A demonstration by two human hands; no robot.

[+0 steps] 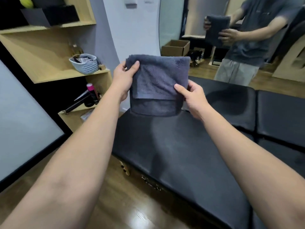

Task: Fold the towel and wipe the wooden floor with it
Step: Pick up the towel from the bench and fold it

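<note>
Fingers of our left hand (124, 75) pinch the top left corner of the folded grey towel (158, 83) while our right hand (192, 98) grips its lower right edge, holding it upright in the air above the black padded table (181, 146), well off the wooden floor (118, 204).

Grey towel (158, 83) folded, held up over black padded table (181, 154). Left hand (126, 75) pinches its 10 o'clock corner; right hand (192, 96) grips 4 o'clock edge.
</note>
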